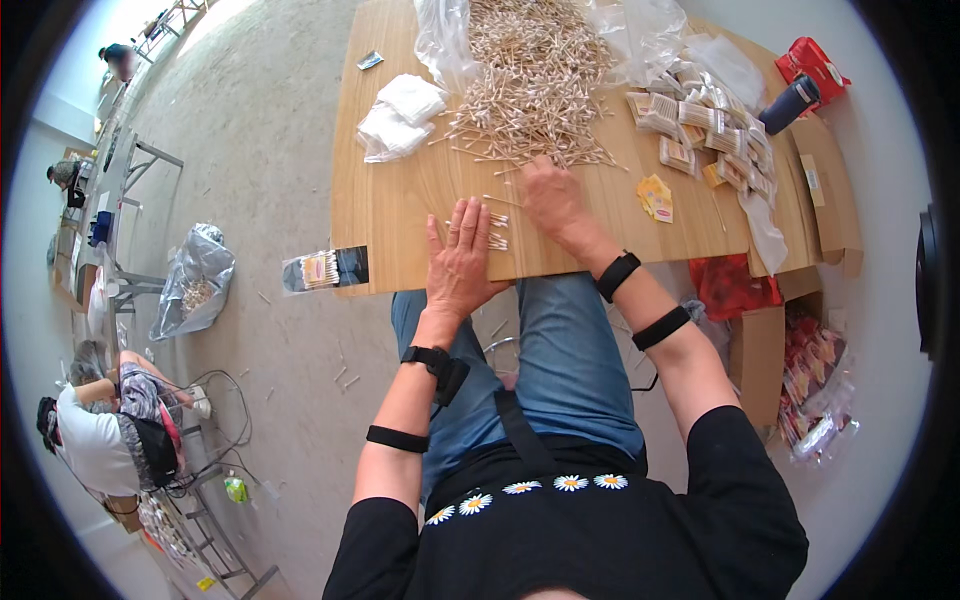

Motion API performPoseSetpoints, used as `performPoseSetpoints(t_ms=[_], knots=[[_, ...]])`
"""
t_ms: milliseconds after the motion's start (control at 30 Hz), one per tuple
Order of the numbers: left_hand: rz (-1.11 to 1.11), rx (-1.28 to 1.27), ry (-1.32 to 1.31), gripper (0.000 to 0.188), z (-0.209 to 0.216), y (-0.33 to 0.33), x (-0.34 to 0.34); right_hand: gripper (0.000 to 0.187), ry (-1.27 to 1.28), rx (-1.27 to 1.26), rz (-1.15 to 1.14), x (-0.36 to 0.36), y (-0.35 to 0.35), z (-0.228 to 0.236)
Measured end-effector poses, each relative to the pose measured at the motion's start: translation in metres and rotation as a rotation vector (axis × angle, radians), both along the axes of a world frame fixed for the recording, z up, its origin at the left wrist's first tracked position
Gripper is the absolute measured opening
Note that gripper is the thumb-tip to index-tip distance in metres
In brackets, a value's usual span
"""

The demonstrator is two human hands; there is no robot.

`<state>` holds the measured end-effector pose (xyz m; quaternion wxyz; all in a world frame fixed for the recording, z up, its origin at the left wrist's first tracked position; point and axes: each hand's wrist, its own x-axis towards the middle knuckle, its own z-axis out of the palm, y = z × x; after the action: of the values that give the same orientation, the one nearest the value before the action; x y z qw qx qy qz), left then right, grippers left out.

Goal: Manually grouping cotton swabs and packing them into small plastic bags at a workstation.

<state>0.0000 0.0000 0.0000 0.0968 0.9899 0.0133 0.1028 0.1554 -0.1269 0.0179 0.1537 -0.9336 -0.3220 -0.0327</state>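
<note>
My left hand (458,258) lies flat near the table's front edge, fingers stretched out, over a small group of cotton swabs (497,238). Their white tips show on both sides of the fingers. To its right, my right hand (553,205) is closed with curled fingers at the front fringe of a large heap of cotton swabs (535,85). What its fingers grip is hidden. A single swab (503,201) reaches toward that hand from the left; whether it is held or just lies there I cannot tell.
White bags (402,115) lie left of the heap. A small packet of swabs (320,269) rests at the front left corner. Yellow cards (655,198) lie to the right, before several filled packs (700,125). A dark bottle (790,104) and a cardboard box (828,190) stand farther right.
</note>
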Motion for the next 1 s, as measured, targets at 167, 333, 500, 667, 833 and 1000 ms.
performPoseSetpoints(t_ms=[167, 333, 500, 667, 833, 1000], knots=[[-0.016, -0.018, 0.019, 0.120, 0.005, -0.003, -0.004, 0.012, 0.041, 0.149, -0.061, -0.020, 0.005, -0.004], [0.000, -0.019, 0.011, 0.121, 0.003, 0.000, -0.005, 0.011, 0.027, 0.216, -0.083, -0.032, -0.007, -0.005], [-0.004, -0.015, 0.016, 0.122, 0.002, 0.000, -0.003, 0.011, 0.020, 0.225, -0.031, -0.036, -0.001, -0.011], [-0.020, 0.012, 0.046, 0.123, 0.003, -0.001, 0.000, 0.010, 0.057, 0.257, -0.002, -0.041, 0.012, -0.011], [-0.019, -0.001, 0.015, 0.122, 0.001, -0.001, 0.001, 0.011, 0.060, 0.347, 0.056, -0.040, 0.014, -0.017], [-0.010, -0.019, 0.000, 0.120, -0.002, 0.000, 0.000, 0.007, -0.034, 0.229, -0.220, -0.013, -0.022, -0.008]])
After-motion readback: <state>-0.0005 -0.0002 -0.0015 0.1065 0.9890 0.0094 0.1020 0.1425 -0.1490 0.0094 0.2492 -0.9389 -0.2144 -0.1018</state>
